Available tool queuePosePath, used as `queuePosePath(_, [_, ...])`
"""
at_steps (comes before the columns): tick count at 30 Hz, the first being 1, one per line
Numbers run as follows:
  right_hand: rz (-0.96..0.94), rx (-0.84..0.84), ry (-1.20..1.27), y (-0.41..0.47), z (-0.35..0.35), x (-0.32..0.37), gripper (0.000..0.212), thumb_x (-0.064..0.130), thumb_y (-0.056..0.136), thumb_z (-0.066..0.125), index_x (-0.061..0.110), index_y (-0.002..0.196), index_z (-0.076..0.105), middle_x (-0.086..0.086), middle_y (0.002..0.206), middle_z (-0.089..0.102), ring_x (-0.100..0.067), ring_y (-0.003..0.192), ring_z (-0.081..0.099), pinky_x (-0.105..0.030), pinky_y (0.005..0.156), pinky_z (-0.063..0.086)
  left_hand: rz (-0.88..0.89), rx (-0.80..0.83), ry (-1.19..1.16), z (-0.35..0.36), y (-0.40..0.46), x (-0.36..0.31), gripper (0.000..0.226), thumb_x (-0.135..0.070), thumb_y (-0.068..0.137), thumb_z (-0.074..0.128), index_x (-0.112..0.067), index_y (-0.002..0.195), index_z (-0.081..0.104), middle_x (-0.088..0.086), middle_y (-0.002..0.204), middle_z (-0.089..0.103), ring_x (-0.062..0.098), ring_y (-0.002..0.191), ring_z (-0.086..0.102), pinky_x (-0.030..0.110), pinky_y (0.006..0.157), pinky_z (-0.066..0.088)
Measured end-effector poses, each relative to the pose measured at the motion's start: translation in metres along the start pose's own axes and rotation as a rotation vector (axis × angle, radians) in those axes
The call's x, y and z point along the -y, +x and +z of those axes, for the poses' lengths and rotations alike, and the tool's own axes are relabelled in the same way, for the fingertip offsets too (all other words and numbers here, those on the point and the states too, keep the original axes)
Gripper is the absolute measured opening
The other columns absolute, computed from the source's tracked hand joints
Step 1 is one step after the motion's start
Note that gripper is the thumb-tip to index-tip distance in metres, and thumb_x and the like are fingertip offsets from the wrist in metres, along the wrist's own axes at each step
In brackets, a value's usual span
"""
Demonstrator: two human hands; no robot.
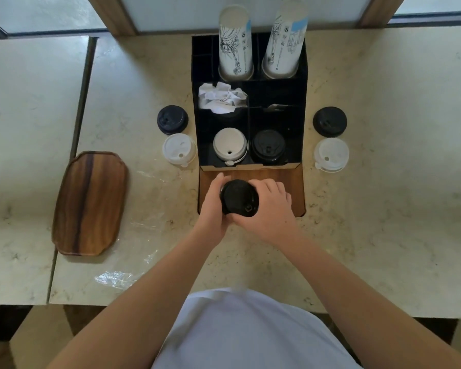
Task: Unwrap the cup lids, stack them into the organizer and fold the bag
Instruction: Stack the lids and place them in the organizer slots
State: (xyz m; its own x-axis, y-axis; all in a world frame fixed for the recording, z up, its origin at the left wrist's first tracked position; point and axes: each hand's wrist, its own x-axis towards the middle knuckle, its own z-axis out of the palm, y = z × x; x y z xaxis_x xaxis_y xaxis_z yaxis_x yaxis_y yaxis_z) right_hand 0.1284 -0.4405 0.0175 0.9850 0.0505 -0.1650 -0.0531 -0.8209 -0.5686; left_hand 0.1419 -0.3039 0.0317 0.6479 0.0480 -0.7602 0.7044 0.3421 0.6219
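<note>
Left hand (213,209) and right hand (270,209) both gripping black lid stack (239,198) just in front of organizer (302,102); clear bag (123,272) flat on counter (383,209).

Soft daylight coming from frosted panels (250,12) at top, lighting counter (383,209) evenly. Faint shadows falling toward viewer under forearms. Glare glinting off crumpled clear bag (115,278). Wide-angle lens bowing counter edges at frame sides. Overall sharpness slightly soft; white shirt (245,331) at bottom blurring. Organizer (302,102) interior reading near black, detail losing.
</note>
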Motion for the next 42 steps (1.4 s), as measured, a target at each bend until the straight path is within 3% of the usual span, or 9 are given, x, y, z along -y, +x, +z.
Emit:
queuePosePath(9, [0.153, 0.047, -0.015, -0.002, -0.016, 0.015, 0.086, 0.089, 0.062, 0.051, 0.032, 0.126, 0.054, 0.010, 0.114, 0.054, -0.015, 0.114, 0.049, -0.040, 0.100, 0.033, -0.049, 0.141, -0.263, 0.009, 0.001, -0.006, 0.045, -0.041, 0.086, 0.068, -0.016, 0.123, 0.071, 0.017, 0.115, 0.070, 0.032, 0.100, 0.073, 0.042, 0.080, 0.059])
queuePosePath(12, [0.184, 0.213, -0.053, 0.009, -0.028, 0.018, 0.085, 0.089, 0.061, 0.050, 0.035, 0.127, 0.053, 0.009, 0.115, 0.052, -0.015, 0.113, 0.049, -0.043, 0.098, 0.035, -0.128, 0.179, -0.339, 0.014, 0.006, -0.007, 0.044, -0.032, 0.086, 0.069, -0.015, 0.126, 0.068, 0.019, 0.122, 0.068, 0.037, 0.103, 0.071, 0.046, 0.083, 0.058])
queuePosePath(15, [0.234, 0.391, 0.225, 0.024, -0.052, 0.006, 0.064, 0.084, 0.069, 0.057, 0.033, 0.108, 0.062, 0.013, 0.102, 0.061, -0.005, 0.096, 0.060, -0.032, 0.085, 0.049, -0.171, 0.231, -0.419, 0.018, 0.011, -0.007, 0.035, -0.029, 0.088, 0.065, -0.015, 0.121, 0.069, 0.021, 0.123, 0.067, 0.040, 0.107, 0.069, 0.053, 0.086, 0.056])
queuePosePath(18, [0.340, -0.041, 0.400, 0.050, -0.083, -0.030, 0.031, 0.058, 0.088, 0.058, 0.028, 0.089, 0.066, 0.014, 0.080, 0.068, -0.001, 0.074, 0.065, -0.023, 0.066, 0.048, -0.220, 0.258, -0.486, 0.020, 0.015, -0.010, 0.031, -0.036, 0.090, 0.062, -0.018, 0.113, 0.073, 0.021, 0.127, 0.068, 0.040, 0.113, 0.067, 0.056, 0.090, 0.053])
queuePosePath(21, [0.454, -0.409, 0.280, 0.092, -0.107, -0.078, 0.017, 0.030, 0.089, 0.059, 0.021, 0.102, 0.066, 0.012, 0.088, 0.065, -0.010, 0.087, 0.065, -0.017, 0.066, 0.044, -0.244, 0.251, -0.486, 0.025, 0.017, -0.016, 0.035, -0.042, 0.094, 0.056, -0.018, 0.107, 0.077, 0.019, 0.125, 0.070, 0.040, 0.111, 0.068, 0.054, 0.089, 0.055])
queuePosePath(26, [0.545, -0.145, -0.003, 0.155, -0.115, -0.141, 0.062, 0.035, 0.085, 0.072, 0.011, 0.137, 0.048, -0.011, 0.134, 0.053, -0.032, 0.125, 0.047, -0.040, 0.094, 0.043, -0.260, 0.212, -0.466, 0.034, 0.019, -0.023, 0.037, -0.042, 0.095, 0.055, -0.016, 0.108, 0.079, 0.020, 0.123, 0.071, 0.040, 0.106, 0.070, 0.055, 0.087, 0.056])
queuePosePath(30, [0.492, -0.044, -0.146, 0.178, -0.111, -0.152, 0.088, 0.053, 0.075, 0.079, 0.017, 0.145, 0.038, -0.011, 0.139, 0.050, -0.036, 0.129, 0.042, -0.054, 0.102, 0.042, -0.267, 0.174, -0.488, 0.036, 0.023, -0.025, 0.041, -0.042, 0.095, 0.057, -0.015, 0.123, 0.071, 0.022, 0.119, 0.072, 0.042, 0.105, 0.070, 0.056, 0.083, 0.057])
queuePosePath(38, [0.408, -0.065, -0.238, 0.195, -0.109, -0.155, 0.073, 0.041, 0.079, 0.078, 0.016, 0.139, 0.044, -0.011, 0.132, 0.056, -0.035, 0.123, 0.049, -0.052, 0.102, 0.039, -0.310, 0.107, -0.409, 0.037, 0.027, -0.026, 0.041, -0.041, 0.098, 0.054, -0.014, 0.124, 0.071, 0.020, 0.116, 0.073, 0.040, 0.103, 0.071, 0.054, 0.079, 0.059])
queuePosePath(42, [0.400, -0.276, -0.054, 0.183, -0.128, -0.130, 0.084, 0.050, 0.077, 0.076, 0.016, 0.145, 0.041, -0.007, 0.137, 0.055, -0.031, 0.130, 0.045, -0.050, 0.106, 0.034, -0.334, 0.071, -0.337, 0.039, 0.025, -0.029, 0.039, -0.041, 0.097, 0.055, -0.014, 0.119, 0.072, 0.020, 0.122, 0.070, 0.041, 0.108, 0.069, 0.054, 0.079, 0.059])
